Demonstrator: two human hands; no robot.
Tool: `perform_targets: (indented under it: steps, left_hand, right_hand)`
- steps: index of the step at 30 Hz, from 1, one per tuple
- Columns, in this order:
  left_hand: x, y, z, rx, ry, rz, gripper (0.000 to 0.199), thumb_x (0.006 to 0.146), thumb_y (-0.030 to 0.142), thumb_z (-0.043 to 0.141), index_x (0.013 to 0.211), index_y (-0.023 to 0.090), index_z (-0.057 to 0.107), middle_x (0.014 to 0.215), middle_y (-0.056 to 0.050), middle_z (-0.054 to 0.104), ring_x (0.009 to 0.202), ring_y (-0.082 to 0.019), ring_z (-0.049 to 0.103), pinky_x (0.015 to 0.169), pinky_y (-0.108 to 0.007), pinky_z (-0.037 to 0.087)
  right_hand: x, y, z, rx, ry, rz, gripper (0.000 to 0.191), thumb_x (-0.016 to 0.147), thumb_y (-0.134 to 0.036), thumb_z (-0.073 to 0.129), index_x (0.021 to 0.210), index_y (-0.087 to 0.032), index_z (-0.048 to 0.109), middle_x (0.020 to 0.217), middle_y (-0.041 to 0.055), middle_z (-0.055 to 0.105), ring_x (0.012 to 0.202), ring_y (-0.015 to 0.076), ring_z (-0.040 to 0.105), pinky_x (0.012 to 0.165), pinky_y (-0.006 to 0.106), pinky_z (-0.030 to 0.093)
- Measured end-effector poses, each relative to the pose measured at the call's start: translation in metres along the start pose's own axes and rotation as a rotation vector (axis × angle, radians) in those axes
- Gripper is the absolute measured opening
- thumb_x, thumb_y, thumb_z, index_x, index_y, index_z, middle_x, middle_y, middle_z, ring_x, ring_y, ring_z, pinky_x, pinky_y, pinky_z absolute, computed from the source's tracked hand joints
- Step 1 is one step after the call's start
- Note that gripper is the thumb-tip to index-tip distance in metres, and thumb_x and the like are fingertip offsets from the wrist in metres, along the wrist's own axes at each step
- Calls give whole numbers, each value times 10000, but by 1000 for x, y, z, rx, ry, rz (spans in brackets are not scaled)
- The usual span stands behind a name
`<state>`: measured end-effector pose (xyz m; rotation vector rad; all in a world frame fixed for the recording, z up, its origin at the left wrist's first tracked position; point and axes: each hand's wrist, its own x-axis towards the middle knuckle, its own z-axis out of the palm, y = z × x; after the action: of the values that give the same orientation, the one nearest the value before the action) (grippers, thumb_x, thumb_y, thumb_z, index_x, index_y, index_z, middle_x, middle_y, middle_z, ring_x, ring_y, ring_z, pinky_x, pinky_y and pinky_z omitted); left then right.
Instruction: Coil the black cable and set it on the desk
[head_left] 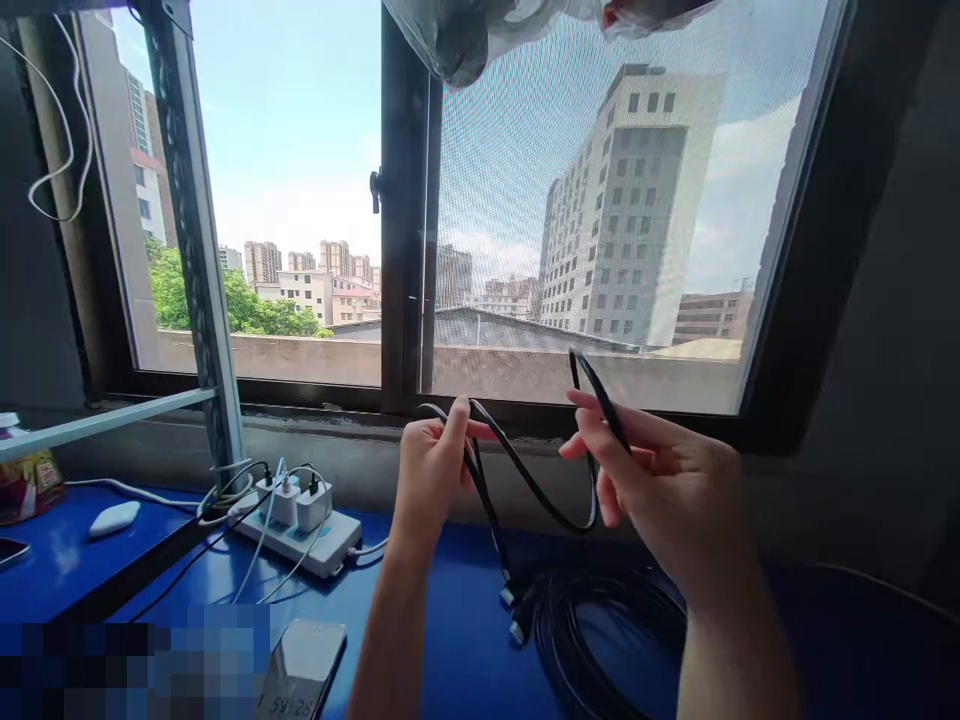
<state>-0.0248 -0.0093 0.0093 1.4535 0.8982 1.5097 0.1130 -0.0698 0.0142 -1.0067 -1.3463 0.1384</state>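
Note:
Both hands are raised over a blue table, with a black cable (536, 490) looping between them. My left hand (439, 455) pinches the cable between thumb and fingers, and a stretch of it hangs down toward the table. To the right, my right hand (652, 480) holds another part of the cable, which rises in a narrow loop above the fingers. Below them lies a coil of black cable (570, 640), partly behind my right forearm. Two metal-ended connectors (517, 630) rest at the coil's left side.
A white power strip (300, 535) with plugged-in chargers stands left of my left hand. A phone (304, 665) lies at the front. A metal post (199, 250) rises at the left. Behind the table is a window (409, 300); plastic bags (465, 45) hang above.

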Motion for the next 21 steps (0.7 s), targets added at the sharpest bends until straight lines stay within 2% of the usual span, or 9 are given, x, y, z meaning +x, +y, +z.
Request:
perform_targets:
  steps: [2,4,8,12,15,17,21]
  left_hand:
    - [0,1,0,-20,-24,-14,498,729,562,446,540,136,622,319,4,357,285,-61,288,355,-224,211]
    - [-1,1,0,-42,-48,-13,521,722,595,440,544,137,616,324,3,364,284,-54,282,353,-222,202]
    - [-2,-1,3,-59,-93,20,559,686,648,452,507,135,583,321,6,362,289,-47,289,345,-211,183]
    - [-2,-7,4,12,-113,97,616,670,682,435,369,146,471,290,0,346,273,-40,288,335,-200,175]
    - [-2,-7,0,71,-57,109,665,679,685,419,280,155,366,267,-8,330,261,-37,295,339,-191,208]
    - [-2,-5,-3,57,3,83,663,699,666,413,272,161,363,258,-7,323,251,-39,292,341,-192,229]
    - [-3,0,-12,-130,123,43,638,768,552,431,267,174,313,254,9,254,252,-46,280,335,-202,218]
  right_hand:
    - [1,-1,4,-58,-60,18,378,730,-451,587,978,-179,671,598,1,619,286,37,384,282,174,332]
    - [2,-3,9,-123,-117,-25,377,720,-444,591,964,-169,674,582,-5,604,317,44,393,310,173,334]
    - [1,-5,20,-255,-227,-153,245,723,-358,591,836,-167,696,484,-32,519,384,53,394,371,160,310]
    - [1,0,28,-259,-329,-108,235,796,-322,498,834,-184,685,458,-40,479,405,67,410,406,175,295]
    - [1,4,32,-276,-312,-96,255,798,-354,493,738,-184,673,524,-18,527,476,87,463,440,189,301]
    - [2,4,34,-251,-281,-54,287,790,-386,492,709,-169,662,479,-20,497,441,87,450,429,193,305]
    - [5,5,35,-101,-204,166,324,773,-398,465,818,-136,650,394,-45,432,333,83,413,370,190,329]
